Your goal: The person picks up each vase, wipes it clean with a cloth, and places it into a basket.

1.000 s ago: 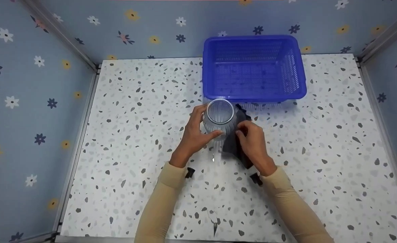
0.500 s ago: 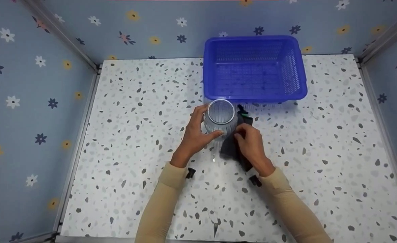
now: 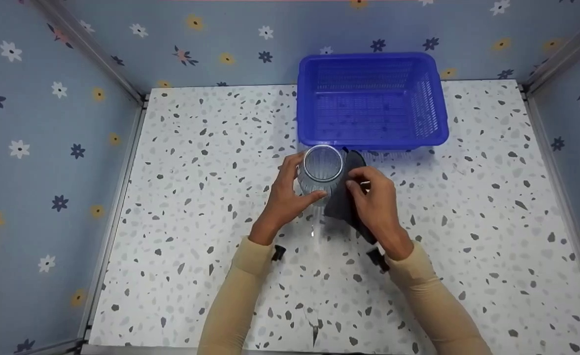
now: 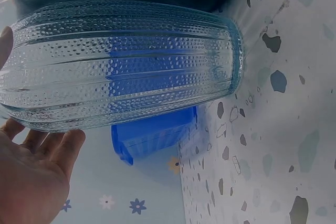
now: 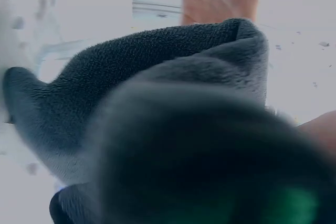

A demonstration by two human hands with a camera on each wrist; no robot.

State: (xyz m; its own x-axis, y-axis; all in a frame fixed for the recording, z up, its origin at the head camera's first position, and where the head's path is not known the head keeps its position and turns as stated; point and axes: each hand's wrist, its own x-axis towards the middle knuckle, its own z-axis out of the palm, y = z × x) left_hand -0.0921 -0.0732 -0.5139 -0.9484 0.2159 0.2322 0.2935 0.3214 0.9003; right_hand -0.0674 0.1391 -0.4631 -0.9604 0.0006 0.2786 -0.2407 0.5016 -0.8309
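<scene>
A clear ribbed glass vase [image 3: 323,170] with a dimpled texture stands upright on the speckled table; the left wrist view shows its wall [image 4: 131,66] sideways. My left hand [image 3: 285,197] holds the vase from the left, thumb at the front and fingers around the far side. At its right side my right hand [image 3: 376,199] pinches a dark grey cloth [image 3: 341,202] against or close to the glass. Folds of this fuzzy cloth [image 5: 157,51] fill much of the right wrist view and hide most of the right fingers there.
Just behind the vase sits a blue plastic basket [image 3: 368,145] with perforated sides. Flower-patterned panels [image 3: 250,44] enclose the white speckled table [image 3: 196,197] at the back and sides. Small black wrist pieces [image 3: 278,253] show beside both cuffs.
My right hand first shifts slightly left and down, then back up and right along the vase's side, the cloth moving with it. Left hand and vase stay in place.
</scene>
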